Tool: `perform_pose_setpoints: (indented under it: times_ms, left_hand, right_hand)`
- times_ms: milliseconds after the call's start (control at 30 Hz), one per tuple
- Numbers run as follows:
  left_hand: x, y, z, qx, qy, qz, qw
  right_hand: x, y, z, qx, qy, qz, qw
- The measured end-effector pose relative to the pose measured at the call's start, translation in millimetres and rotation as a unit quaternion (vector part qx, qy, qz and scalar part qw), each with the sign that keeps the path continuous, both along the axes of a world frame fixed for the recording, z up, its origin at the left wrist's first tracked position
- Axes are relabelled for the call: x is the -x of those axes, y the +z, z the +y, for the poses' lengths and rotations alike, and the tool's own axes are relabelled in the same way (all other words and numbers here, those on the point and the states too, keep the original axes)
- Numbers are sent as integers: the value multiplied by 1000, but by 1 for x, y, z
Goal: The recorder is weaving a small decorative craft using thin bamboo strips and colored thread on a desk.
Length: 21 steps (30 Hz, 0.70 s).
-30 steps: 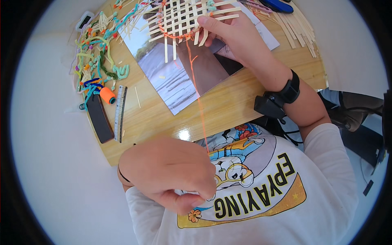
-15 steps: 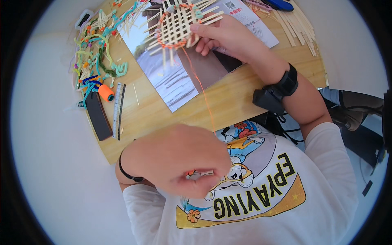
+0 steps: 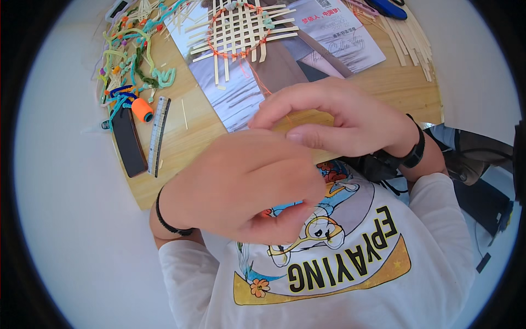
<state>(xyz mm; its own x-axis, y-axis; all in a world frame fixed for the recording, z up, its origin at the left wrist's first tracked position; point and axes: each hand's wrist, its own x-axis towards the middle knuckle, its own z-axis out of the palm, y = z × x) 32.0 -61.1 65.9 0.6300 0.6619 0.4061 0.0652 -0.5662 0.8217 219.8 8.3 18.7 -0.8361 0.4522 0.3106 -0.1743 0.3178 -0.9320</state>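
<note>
head view: left hand (image 3: 246, 186) and right hand (image 3: 334, 118) both pinched on orange thread (image 3: 262, 85) from woven strip mat (image 3: 241, 30) on surface (image 3: 383, 88).

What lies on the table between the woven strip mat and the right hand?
In the head view, an orange thread runs from the woven strip mat across a glossy magazine toward the right hand.

The one view came from a fisheye camera worn on the person's head, looking steeply down past the chest onto the wooden bench (image 3: 181, 142), whose straight edges bowed toward the dark round rim. It sat very near the left hand (image 3: 241, 186) and right hand (image 3: 334, 120), which filled the middle, while the woven mat (image 3: 241, 30) lay farther off at the top edge.
</note>
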Motion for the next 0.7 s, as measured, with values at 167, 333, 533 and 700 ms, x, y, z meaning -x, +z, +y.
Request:
perform_pose_setpoints:
  times_ms: [167, 333, 533, 700]
  left_hand:
    - [12, 8, -1, 74, -33, 55, 995]
    - [25, 14, -13, 128, 8, 220, 967]
    - [54, -9, 49, 3, 354, 282, 892]
    - [59, -53, 69, -199, 320, 312, 872]
  right_hand:
    - [-6, -3, 8, 6, -29, -42, 999]
    - [-4, -7, 25, -44, -169, -146, 974]
    - [2, -15, 31, -67, -158, -223, 960]
    - [16, -18, 43, -148, -120, -250, 949]
